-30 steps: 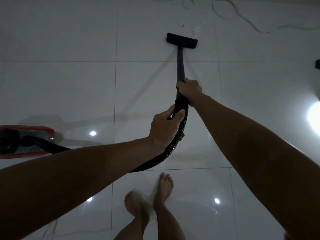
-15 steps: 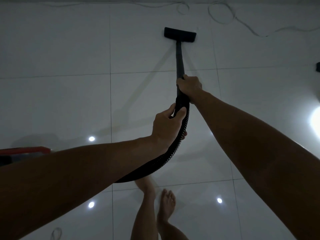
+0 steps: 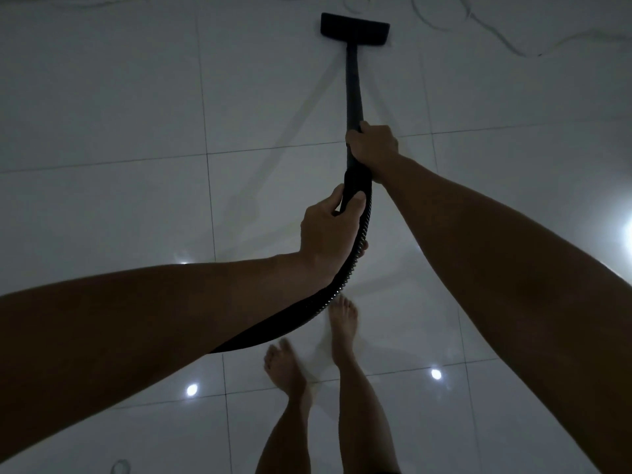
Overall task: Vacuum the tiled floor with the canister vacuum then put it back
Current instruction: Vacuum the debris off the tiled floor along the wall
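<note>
The black floor nozzle (image 3: 355, 29) lies flat on the white tiled floor (image 3: 136, 97) at the top centre. Its black wand (image 3: 352, 87) runs back toward me. My right hand (image 3: 372, 148) grips the wand's lower part. Just below, my left hand (image 3: 328, 234) holds the handle where the ribbed black hose (image 3: 342, 282) starts. The hose curves down and left under my left forearm. The canister is out of view.
A thin white cord (image 3: 496, 32) loops across the tiles at the top right. My bare feet (image 3: 342, 319) stand on the tiles under my arms. Bright light reflections dot the glossy floor, with a strong glare at the right edge.
The nozzle has slid forward over the spot where small white bits lay. I have stepped forward, and the red canister at the left has left the view.
</note>
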